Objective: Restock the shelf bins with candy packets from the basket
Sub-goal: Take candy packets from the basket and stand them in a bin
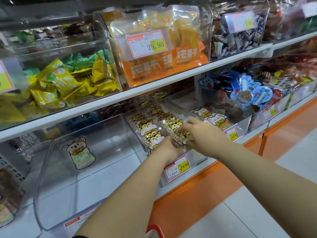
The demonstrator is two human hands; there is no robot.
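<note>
Clear acrylic bin (199, 158) on the lower shelf holds rows of yellow cat packets (151, 133). Left hand (169, 146) and right hand (200, 133) both pinch a bunch at its front. Recommend seating them upright, faces forward, overlapping existing rows.

Pretty bright, even store light is seen throughout. Glare is picked up on the clear bins (56, 177) — edges are bent and blurred, shadows are barely cast.
</note>
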